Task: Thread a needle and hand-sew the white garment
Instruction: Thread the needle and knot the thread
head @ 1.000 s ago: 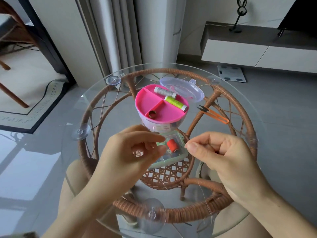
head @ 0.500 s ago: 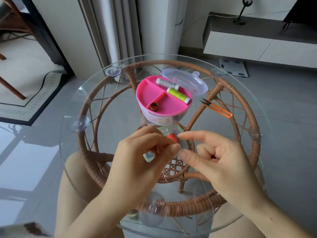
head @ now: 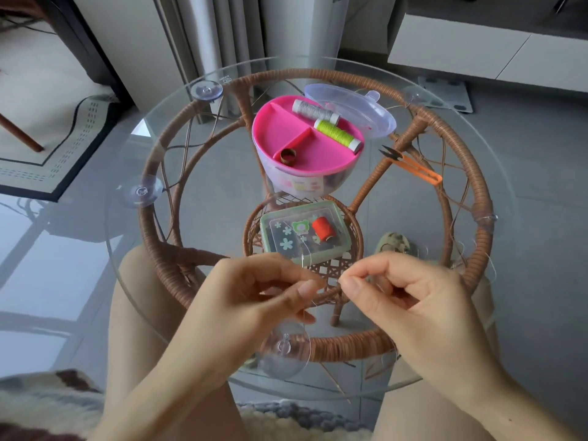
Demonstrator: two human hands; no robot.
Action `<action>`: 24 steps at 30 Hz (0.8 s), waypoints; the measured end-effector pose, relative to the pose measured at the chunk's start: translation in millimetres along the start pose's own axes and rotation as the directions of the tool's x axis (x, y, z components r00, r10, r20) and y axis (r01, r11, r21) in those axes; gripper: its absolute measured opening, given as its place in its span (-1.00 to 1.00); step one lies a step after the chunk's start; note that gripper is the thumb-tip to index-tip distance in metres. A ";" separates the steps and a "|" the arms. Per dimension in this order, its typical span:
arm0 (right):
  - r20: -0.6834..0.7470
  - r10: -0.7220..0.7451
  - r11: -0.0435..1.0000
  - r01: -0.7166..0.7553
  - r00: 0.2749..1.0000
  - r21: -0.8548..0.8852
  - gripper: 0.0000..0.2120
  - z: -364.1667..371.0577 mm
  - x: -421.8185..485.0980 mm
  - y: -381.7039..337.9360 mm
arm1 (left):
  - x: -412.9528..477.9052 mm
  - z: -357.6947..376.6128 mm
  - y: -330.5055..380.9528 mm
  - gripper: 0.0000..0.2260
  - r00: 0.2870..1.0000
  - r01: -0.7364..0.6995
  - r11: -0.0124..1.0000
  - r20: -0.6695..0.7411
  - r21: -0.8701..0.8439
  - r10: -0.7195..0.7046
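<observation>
A seated person works over a round glass tabletop (head: 159,218), both hands raised on the sitter's side of the pink sewing box (head: 305,154); the left hand (head: 254,300) pinches a pale thread (head: 302,251) between thumb and forefinger, other fingers curled; the right hand (head: 413,300), just beside it, pinches what looks like the same thread's end, fingertips almost meeting the left's; a needle, if one is there, is too fine to make out. The thread runs up from the left hand towards the box. Between the box and the hands lies a closed green plastic case (head: 304,233) with a red spool (head: 323,229) inside; in the box's tray lie a grey spool (head: 313,110), a lime-green spool (head: 337,133) and a brass thimble (head: 287,154); its clear lid (head: 353,108) leans behind it; orange thread snips (head: 413,167) lie to the box's right. Judging by this, thread has been drawn out and the threading is under way, not visibly finished; no white garment can be identified, so all the sewing appears to remain.
</observation>
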State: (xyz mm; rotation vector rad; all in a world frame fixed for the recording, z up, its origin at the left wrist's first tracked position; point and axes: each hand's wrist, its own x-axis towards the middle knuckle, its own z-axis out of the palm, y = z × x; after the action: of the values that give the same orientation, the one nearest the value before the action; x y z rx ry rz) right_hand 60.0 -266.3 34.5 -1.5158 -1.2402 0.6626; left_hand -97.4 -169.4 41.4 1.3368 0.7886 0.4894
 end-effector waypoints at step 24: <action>-0.094 0.088 0.996 -0.086 0.992 0.026 -0.88 37.7 -32.1 25.6 | -33.6 18.2 -31.3 -0.76 0.958 0.269 0.909 -0.012 -0.317 -0.288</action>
State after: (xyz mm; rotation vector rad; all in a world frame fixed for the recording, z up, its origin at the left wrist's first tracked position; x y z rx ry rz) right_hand 26.2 -281.2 -7.3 -1.5719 -1.0967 0.6517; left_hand -109.6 -211.7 19.1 0.9009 0.8936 0.4069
